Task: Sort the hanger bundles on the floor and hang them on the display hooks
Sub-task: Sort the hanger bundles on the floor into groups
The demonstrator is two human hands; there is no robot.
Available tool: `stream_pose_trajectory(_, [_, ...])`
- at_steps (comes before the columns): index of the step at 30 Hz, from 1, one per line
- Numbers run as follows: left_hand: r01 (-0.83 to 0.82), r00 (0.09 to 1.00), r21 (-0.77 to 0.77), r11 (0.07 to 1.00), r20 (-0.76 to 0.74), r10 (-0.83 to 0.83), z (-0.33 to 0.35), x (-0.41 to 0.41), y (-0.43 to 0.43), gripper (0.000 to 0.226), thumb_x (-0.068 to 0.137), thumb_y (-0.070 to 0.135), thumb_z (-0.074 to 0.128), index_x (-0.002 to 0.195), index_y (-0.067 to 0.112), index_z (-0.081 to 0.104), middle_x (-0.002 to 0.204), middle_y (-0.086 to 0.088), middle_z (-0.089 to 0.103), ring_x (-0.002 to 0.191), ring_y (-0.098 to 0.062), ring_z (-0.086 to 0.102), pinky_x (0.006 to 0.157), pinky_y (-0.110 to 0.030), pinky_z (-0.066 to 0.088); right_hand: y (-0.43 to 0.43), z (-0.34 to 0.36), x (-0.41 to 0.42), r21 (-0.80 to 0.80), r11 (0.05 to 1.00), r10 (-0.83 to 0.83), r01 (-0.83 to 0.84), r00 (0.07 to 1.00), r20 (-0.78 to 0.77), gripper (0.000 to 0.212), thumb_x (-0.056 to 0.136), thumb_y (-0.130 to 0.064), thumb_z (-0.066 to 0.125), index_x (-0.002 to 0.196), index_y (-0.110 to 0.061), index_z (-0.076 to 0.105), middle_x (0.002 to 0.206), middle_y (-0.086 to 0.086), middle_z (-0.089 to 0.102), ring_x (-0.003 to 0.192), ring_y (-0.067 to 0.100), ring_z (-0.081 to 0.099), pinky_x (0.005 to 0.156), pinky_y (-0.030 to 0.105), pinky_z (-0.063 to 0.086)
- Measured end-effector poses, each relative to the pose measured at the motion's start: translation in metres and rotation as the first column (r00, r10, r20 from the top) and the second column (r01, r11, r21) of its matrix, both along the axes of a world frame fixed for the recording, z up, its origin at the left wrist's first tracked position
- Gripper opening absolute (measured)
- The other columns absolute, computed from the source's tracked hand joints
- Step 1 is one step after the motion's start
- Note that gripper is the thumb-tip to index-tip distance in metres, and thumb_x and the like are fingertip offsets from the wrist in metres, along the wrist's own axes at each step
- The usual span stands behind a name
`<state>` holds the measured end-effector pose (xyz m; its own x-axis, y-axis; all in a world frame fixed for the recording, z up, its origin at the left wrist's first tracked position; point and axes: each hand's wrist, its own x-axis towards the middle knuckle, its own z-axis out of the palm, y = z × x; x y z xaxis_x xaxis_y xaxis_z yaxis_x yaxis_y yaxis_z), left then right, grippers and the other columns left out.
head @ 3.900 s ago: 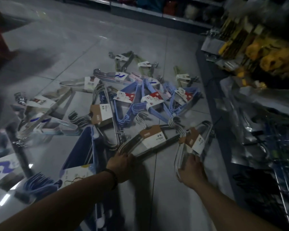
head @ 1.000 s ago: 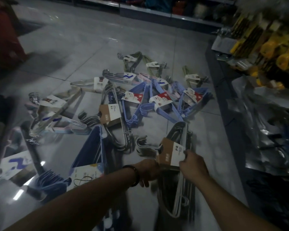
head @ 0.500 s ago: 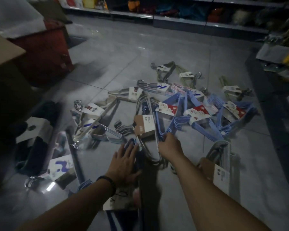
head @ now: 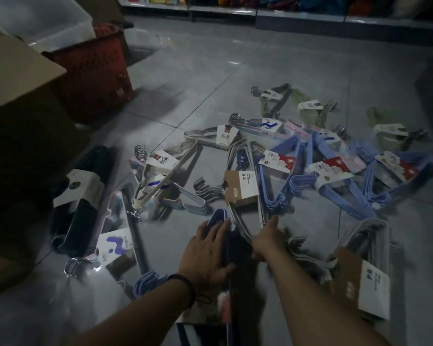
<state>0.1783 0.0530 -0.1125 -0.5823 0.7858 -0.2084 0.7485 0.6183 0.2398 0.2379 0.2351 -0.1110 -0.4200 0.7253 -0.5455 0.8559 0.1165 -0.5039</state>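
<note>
One head-worn wide-angle view looks forward and down, close over the floor, with shelves far ahead.

shop | stocked shelves | labelled hanger bundles on tiled floor

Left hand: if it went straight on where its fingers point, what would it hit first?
Probably the blue hooks, just beyond the fingertips of the left hand. Behind them lies the brown-card hanger bundle. The picture is blurred, so this is not certain.
</note>
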Motion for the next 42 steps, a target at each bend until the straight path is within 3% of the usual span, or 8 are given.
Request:
stream_pose_trajectory(8, [-0.007,1.000,0.021,1.000,0.023,0.007,0.006,0.001,-0.005,0.106,0.085,0.077,0.050,0.167,0.031,-0.001,0.174,0.001,0.012,0.156,-0.033,0.011,0.125,-0.049,0.030,0.003,0.025,-0.007,0.225,0.973,0.054,-0.059,0.998,0.027,0.052,0.101,-0.014,0.061,0.144,0.002,0.038,0.139,0.026,0.062,0.125,0.041,0.063,0.095,0.040,0.053])
stream_pose_trajectory(14, [0.018,0.999,0.063,0.998,0.049,-0.021,0.001,-0.001,0.001,0.102,0.086,0.072,0.053,0.167,0.031,0.006,0.175,0.002,0.008,0.158,-0.031,0.011,0.128,-0.051,0.024,0.015,0.099,-0.026,0.254,0.967,0.042,0.010,0.979,-0.198,0.042,0.106,-0.009,0.050,0.144,0.002,0.039,0.137,0.026,0.061,0.123,0.043,0.062,0.084,0.037,0.046])
stream_pose_trajectory(19, [-0.370,0.929,0.461,0.807,0.202,0.310,0.026,0.003,0.017,0.070,0.092,0.075,0.034,0.144,0.031,0.050,0.149,0.005,0.047,0.134,-0.019,0.041,0.113,-0.044,0.039,0.026,0.114,-0.002,0.160,0.983,-0.026,0.089,0.932,-0.362,0.044,0.093,-0.020,0.053,0.136,-0.016,0.045,0.115,0.017,0.068,0.097,0.042,0.070,0.082,0.057,0.063])
stream_pose_trajectory(23, [-0.783,0.514,0.354,0.511,0.831,0.212,0.067,0.001,0.061,0.104,0.074,0.094,0.046,0.140,0.015,0.055,0.133,-0.011,0.063,0.112,-0.024,0.063,0.097,-0.044,0.056,0.028,0.129,0.029,0.070,0.985,-0.110,0.158,0.882,-0.458,0.023,0.092,-0.022,0.057,0.115,-0.020,0.056,0.098,0.011,0.072,0.074,0.033,0.072,0.056,0.044,0.062])
stream_pose_trajectory(27, [-0.891,0.013,0.049,0.451,0.997,-0.082,0.106,0.004,0.092,0.044,0.094,0.036,0.069,0.121,0.002,0.068,0.100,-0.020,0.074,0.089,-0.039,0.072,0.073,-0.046,0.062,0.008,0.153,0.062,0.174,0.978,-0.002,0.112,0.847,-0.532,0.021,0.103,-0.017,0.056,0.122,-0.020,0.049,0.100,0.005,0.068,0.074,0.020,0.067,0.045,0.022,0.045])
stream_pose_trajectory(31, [-0.934,0.122,0.136,0.330,0.990,-0.064,0.119,0.027,0.106,0.014,0.080,0.008,0.064,0.093,0.003,0.068,0.090,-0.022,0.070,0.084,-0.040,0.075,0.077,-0.054,0.059,0.003,0.169,0.092,0.309,0.951,0.145,0.012,0.864,-0.482,0.029,0.100,-0.017,0.063,0.123,-0.017,0.045,0.106,0.006,0.066,0.075,0.005,0.058,0.053,0.021,0.040])
stream_pose_trajectory(37, [-0.863,0.197,0.256,0.436,0.965,-0.175,0.137,0.060,0.128,0.037,0.096,-0.002,0.057,0.132,0.008,0.058,0.114,-0.031,0.071,0.081,-0.045,0.078,0.066,-0.066,0.062,0.028,0.211,0.119,0.476,0.858,0.262,-0.194,0.962,-0.080,0.029,0.092,-0.055,0.067,0.107,-0.032,0.056,0.103,-0.001,0.067,0.090,0.023,0.062,0.077,0.034,0.048])
stream_pose_trajectory(42, [-0.819,0.284,0.346,0.458,0.938,-0.201,0.141,0.086,0.150,0.061,0.098,-0.003,0.052,0.151,0.026,0.043,0.123,-0.020,0.071,0.079,-0.044,0.078,0.061,-0.052,0.064,0.059,0.209,0.136,0.443,0.896,0.095,-0.024,0.986,-0.137,0.077,0.081,-0.076,0.062,0.137,-0.023,0.061,0.135,0.004,0.068,0.116,0.030,0.064,0.098,0.043,0.054])
